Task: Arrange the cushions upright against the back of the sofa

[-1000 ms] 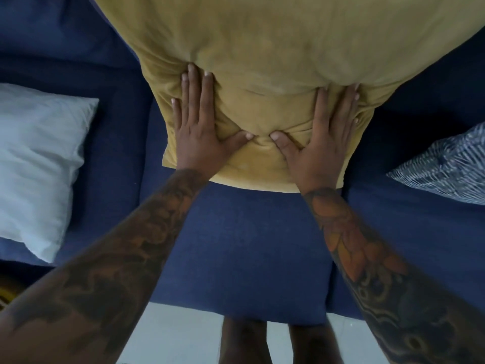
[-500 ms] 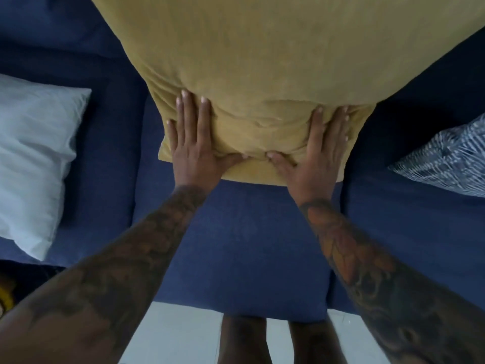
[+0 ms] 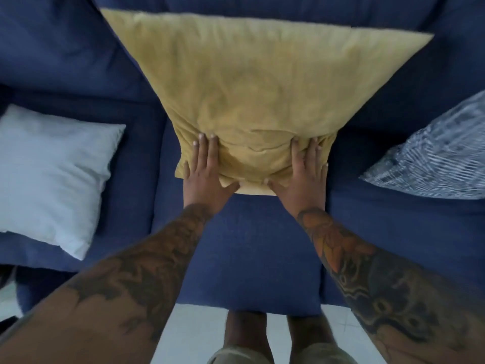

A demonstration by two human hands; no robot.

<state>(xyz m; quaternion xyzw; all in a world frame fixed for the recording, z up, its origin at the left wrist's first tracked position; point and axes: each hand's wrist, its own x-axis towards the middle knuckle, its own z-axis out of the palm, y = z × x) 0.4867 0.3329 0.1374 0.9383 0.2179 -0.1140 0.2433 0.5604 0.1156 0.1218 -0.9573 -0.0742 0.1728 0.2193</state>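
A large mustard-yellow cushion [image 3: 249,88] stands on the middle seat of the dark blue sofa [image 3: 249,248], its top leaning on the sofa back [image 3: 52,48]. My left hand [image 3: 204,174] lies flat on its lower left corner, fingers straight. At the lower right corner my right hand [image 3: 301,177] presses the same way. Both thumbs rest along the cushion's bottom edge, and the fabric is wrinkled between my hands. A pale white cushion [image 3: 49,174] lies flat on the left seat. On the right seat a blue-and-white patterned cushion [image 3: 441,158] lies tilted.
The sofa's front edge is just ahead of my legs [image 3: 246,334], which stand on a light floor [image 3: 191,334]. A dark object [image 3: 6,279] shows at the far left edge, beside the sofa.
The yellow cushion has tipped away from me onto the sofa back, so its whole top edge now shows. My hands slid down to its bottom corners and further apart.
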